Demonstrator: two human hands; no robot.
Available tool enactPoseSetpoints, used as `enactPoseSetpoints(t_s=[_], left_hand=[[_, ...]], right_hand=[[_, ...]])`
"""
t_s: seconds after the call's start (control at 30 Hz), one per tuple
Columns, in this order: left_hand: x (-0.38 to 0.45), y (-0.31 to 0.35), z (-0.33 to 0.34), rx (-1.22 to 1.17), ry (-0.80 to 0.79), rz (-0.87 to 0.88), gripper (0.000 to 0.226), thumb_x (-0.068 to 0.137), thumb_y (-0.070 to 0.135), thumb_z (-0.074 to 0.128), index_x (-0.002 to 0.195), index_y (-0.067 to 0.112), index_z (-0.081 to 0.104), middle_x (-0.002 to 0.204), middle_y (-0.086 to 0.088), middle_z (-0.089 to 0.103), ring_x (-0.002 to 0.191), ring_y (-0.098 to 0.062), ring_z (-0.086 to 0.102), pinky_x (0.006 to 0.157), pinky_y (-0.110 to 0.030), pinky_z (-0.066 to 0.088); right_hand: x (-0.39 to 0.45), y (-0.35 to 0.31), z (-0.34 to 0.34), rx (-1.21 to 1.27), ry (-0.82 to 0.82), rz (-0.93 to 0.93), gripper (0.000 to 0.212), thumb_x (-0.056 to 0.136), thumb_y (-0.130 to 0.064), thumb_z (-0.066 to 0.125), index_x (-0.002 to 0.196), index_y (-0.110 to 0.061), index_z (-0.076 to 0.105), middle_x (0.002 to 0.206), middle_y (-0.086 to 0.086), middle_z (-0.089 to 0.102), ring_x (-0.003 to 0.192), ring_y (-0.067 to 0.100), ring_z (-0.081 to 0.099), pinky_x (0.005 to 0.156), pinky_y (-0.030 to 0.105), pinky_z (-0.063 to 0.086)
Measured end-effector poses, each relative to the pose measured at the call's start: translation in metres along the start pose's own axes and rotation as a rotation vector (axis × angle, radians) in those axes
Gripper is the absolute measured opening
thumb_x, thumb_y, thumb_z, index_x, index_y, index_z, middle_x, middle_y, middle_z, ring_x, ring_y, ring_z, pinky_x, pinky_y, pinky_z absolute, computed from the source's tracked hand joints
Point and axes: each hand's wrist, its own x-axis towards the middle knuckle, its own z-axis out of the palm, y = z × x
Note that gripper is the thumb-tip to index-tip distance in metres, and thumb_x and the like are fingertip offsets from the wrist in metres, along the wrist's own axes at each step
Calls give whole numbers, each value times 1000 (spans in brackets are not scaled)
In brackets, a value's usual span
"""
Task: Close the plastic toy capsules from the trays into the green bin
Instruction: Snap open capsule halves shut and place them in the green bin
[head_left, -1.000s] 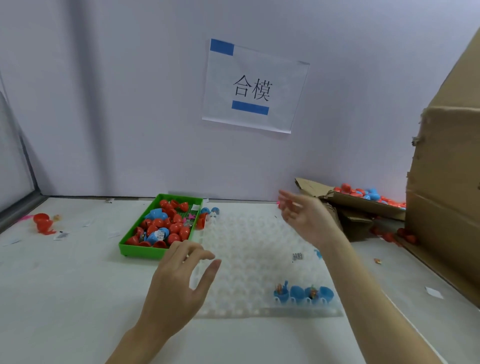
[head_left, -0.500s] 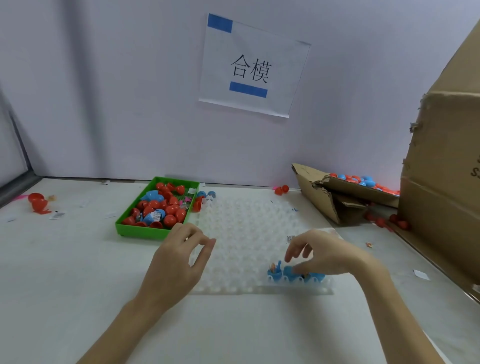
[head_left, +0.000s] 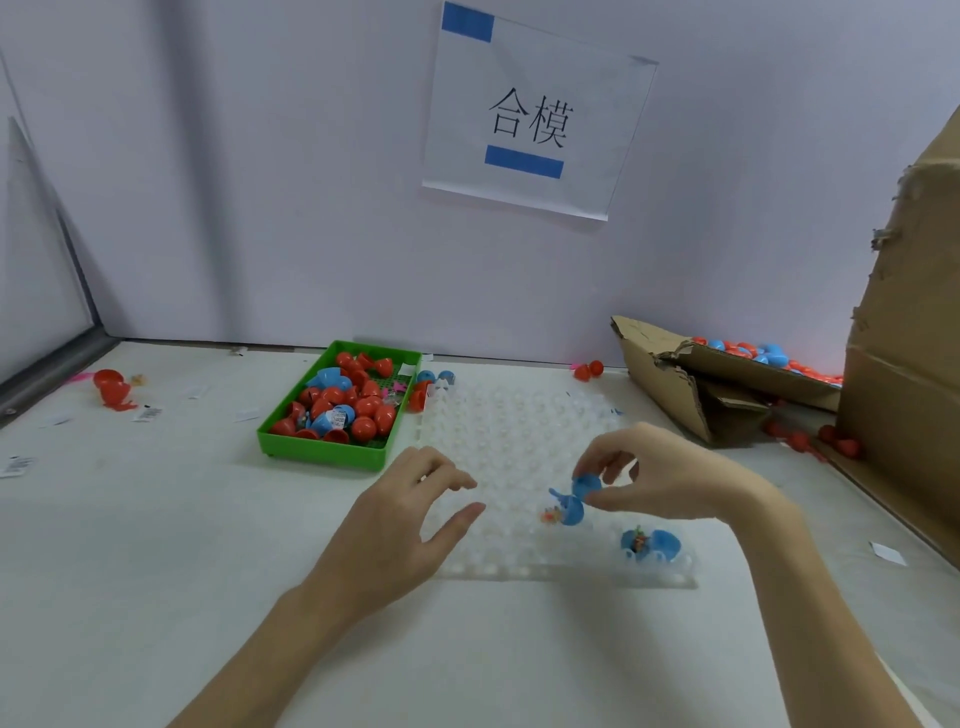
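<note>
The right hand (head_left: 670, 478) pinches an open blue capsule (head_left: 574, 501) between thumb and curled fingers, lifted just above the clear tray (head_left: 519, 431). The grip is on the capsule's upper half; the lower half hangs open toward 7 o'clock of the fingertips, with a small orange toy showing at its mouth. The ring and little fingers are loosely bent and hold nothing.

The left hand (head_left: 405, 525) sits at 9 o'clock of the capsule, near it but apart. Its fingers are relaxed and slightly bent, the thumb spread out toward the right, and it grips nothing. Whether its fingertips touch the tray's left part or hover over it I cannot tell.

The tray lies flat on the white counter (head_left: 130, 545), most of its dimples bare. At 5 o'clock of the held capsule, in the tray's near right corner, more open blue capsules (head_left: 652, 543) sit in their pockets.

The green bin (head_left: 322, 452) stands at 10 o'clock of the left hand, just beside the tray's far left corner, holding a heap of red and blue capsules. At 2 o'clock, well apart, a torn cardboard box (head_left: 675, 384) holds more capsules. A paper sign (head_left: 535, 119) hangs on the wall at 12 o'clock.
</note>
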Motion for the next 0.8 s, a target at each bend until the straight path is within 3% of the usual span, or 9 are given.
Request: enactPoseSetpoints(t_s=[0.17, 0.27, 0.4, 0.53, 0.63, 0.8], left_hand=[[-2, -2, -1, -84, -45, -110, 49, 94, 61, 60, 132, 30, 60, 118, 19, 56, 109, 1, 57, 91, -13, 48], [-1, 0, -2, -94, -43, -121, 48, 92, 60, 63, 129, 30, 63, 116, 19, 60, 109, 1, 57, 92, -14, 48], [-3, 1, 1, -103, -90, -92, 45, 90, 60, 65, 124, 31, 66, 113, 21, 63, 109, 5, 56, 93, -12, 45], [-1, 0, 2, -82, -120, -70, 45, 89, 60, 68, 122, 29, 68, 111, 21, 64, 110, 6, 54, 95, -10, 42], [-2, 2, 2, -83, -91, -87, 44, 89, 56, 69, 122, 27, 69, 109, 21, 64, 108, 6, 54, 94, -9, 42], [-1, 0, 1, -66, -42, -139, 43, 91, 53, 63, 121, 23, 70, 109, 17, 66, 106, 6, 55, 92, -10, 43]], right_hand=[[17, -15, 6, 55, 34, -62, 15, 89, -36, 77, 103, -36, 73, 98, -18, 73, 92, -5, 66, 77, 12, 55], [12, -14, 3, 96, 28, -76, 16, 90, -31, 77, 106, -34, 74, 99, -18, 74, 91, -5, 67, 77, 9, 53], [5, -9, 5, 201, 85, -116, 19, 92, -30, 75, 111, -31, 75, 102, -19, 75, 95, 1, 68, 85, 17, 57], [9, -7, 17, 330, 174, -132, 19, 92, -30, 75, 111, -31, 75, 101, -22, 74, 96, 2, 69, 78, 15, 55], [16, -13, 30, 410, 286, -132, 17, 93, -34, 72, 109, -32, 77, 97, -15, 75, 92, 8, 70, 76, 18, 56], [19, -11, 51, 326, 352, -35, 31, 101, -38, 61, 132, -34, 64, 101, -13, 72, 92, 4, 68, 84, 22, 56]])
